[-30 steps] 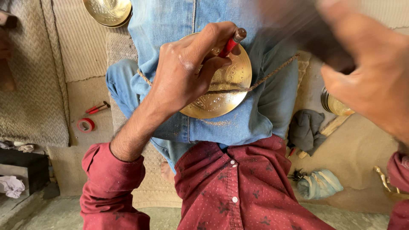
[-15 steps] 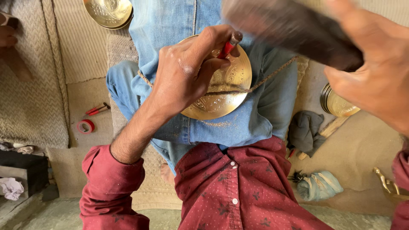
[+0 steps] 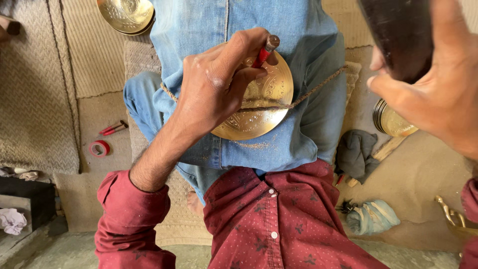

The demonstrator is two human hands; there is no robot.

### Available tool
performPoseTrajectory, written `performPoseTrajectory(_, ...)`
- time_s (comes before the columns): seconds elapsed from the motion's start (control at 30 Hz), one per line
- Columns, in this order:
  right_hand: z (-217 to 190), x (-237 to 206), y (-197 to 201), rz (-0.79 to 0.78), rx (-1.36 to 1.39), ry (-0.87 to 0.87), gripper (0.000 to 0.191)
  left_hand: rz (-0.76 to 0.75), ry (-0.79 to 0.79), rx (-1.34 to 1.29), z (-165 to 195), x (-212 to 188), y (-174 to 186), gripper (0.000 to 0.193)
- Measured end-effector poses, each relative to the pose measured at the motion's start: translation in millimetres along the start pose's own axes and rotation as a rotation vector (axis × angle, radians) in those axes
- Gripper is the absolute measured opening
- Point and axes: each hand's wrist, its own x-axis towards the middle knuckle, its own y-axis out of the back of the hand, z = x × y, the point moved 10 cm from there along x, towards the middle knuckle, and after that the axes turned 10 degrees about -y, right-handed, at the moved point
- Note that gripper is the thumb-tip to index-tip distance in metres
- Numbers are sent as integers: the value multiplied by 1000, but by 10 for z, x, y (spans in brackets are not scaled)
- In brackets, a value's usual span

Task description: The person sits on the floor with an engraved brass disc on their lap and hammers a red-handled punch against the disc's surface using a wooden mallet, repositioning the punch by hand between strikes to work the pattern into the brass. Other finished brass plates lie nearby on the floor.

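Note:
A round engraved brass plate (image 3: 266,107) lies on my lap over blue denim, held down by a brown cord (image 3: 318,87) stretched across it. My left hand (image 3: 219,84) rests on the plate and grips a red-handled chisel (image 3: 264,51) upright against its far edge. My right hand (image 3: 433,84) is raised close to the camera at the upper right, closed around a dark wooden mallet (image 3: 398,35) held above the chisel. Fine brass filings dot the denim below the plate.
Stacked brass plates (image 3: 127,15) sit at the top left and more brass plates (image 3: 393,122) at the right. A red tape roll (image 3: 99,148) and red-handled tool (image 3: 113,128) lie on the woven mat. A grey cloth (image 3: 356,154) and pale blue cloth (image 3: 373,216) lie at the right.
My right hand with the mallet has moved up and to the right, away from the chisel. My left hand keeps the chisel on the plate.

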Motion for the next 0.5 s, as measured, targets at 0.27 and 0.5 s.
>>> performPoseTrajectory(0.27,-228,15,68,36,-91,137,66,-9,69,14,-81,-17,-24,37)
performPoseTrajectory(0.5,-170,-44,26,81,-115,172,64,-5,57,-9,-63,-47,-20,43)
